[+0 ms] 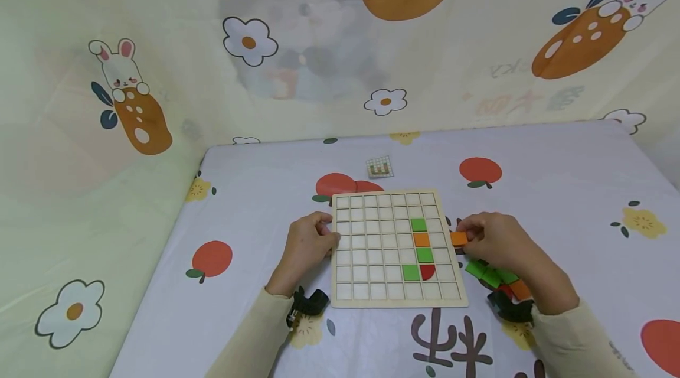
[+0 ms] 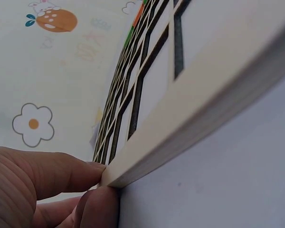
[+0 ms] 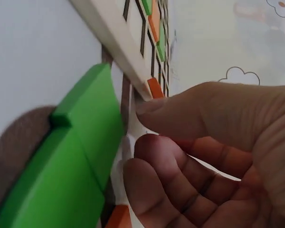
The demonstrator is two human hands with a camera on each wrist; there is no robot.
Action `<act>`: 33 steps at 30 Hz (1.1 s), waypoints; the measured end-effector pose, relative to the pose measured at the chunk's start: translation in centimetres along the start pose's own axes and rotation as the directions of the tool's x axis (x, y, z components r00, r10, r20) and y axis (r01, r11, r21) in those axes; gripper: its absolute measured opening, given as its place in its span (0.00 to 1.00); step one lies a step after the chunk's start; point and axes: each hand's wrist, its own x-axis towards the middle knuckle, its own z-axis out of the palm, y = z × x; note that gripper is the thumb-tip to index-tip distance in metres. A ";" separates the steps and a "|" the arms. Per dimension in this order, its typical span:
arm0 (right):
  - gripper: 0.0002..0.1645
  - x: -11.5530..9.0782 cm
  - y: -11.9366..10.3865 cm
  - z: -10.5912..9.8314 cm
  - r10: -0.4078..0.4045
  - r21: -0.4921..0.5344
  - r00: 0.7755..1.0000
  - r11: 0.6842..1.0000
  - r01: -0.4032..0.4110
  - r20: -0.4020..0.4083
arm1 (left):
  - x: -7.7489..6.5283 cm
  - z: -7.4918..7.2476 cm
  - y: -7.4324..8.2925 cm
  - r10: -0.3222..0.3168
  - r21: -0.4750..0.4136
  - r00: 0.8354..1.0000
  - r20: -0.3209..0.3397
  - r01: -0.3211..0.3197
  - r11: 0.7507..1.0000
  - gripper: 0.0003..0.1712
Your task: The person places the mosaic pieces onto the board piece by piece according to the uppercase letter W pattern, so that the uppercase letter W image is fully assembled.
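Observation:
A wooden grid board [image 1: 398, 303] lies on the tablecloth, its cells mostly white. Set in cells on its right side are green tiles [image 1: 418, 225], an orange tile [image 1: 421, 240] and a red rounded tile [image 1: 427, 272]. My left hand [image 1: 305, 243] pinches the board's left edge between thumb and fingers, as the left wrist view shows close up. Just at the right edge, my right hand [image 1: 496, 240] pinches another orange tile [image 1: 458, 239], partly hidden by the thumb in the right wrist view.
Beside the board, under my right hand, is a loose pile of green tiles [image 1: 490, 274] with orange [image 1: 520, 290] and red ones. A small card with a grid picture [image 1: 379, 167] lies behind the board. A printed curtain [image 1: 319, 71] hangs at the back.

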 end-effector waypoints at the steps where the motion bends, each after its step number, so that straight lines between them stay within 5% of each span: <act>1: 0.19 0.0 -0.1 0.1 0.000 0.007 1.000 1.000 0.000 -0.006 | 0.0 0.0 0.0 0.001 0.001 1.000 0.001 -0.001 1.000 0.20; 17: 0.17 0.8 -3.4 2.1 -0.056 0.155 0.998 0.986 0.054 0.005 | 0.0 0.0 0.0 0.004 -0.009 1.000 0.001 -0.004 1.000 0.20; 33: 0.14 1.7 -5.9 3.9 -0.115 0.192 0.993 0.976 0.108 0.026 | 0.1 0.1 0.0 0.019 -0.003 1.000 -0.002 -0.019 1.000 0.20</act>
